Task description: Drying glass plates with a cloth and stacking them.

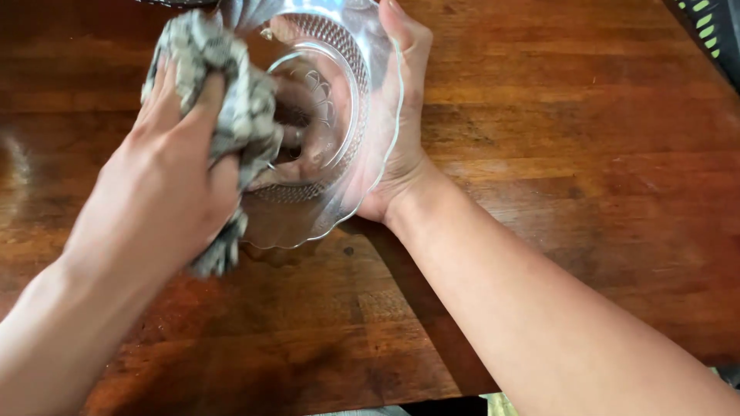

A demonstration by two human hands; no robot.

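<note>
A clear glass dish (351, 192) with a scalloped rim and patterned base is held tilted on edge above a wooden table (578, 154). My right hand (401, 115) cups the dish from behind, fingers seen through the glass and thumb side along its rim. My left hand (166, 181) is closed around a crumpled grey-and-white patterned cloth (231, 92) and presses it against the inner face of the dish. Part of the cloth hangs below my left hand.
A dark object with green markings (713, 27) sits at the top right corner of the table. Another dark rim shows at the top edge, above the cloth. The table's near edge runs along the bottom.
</note>
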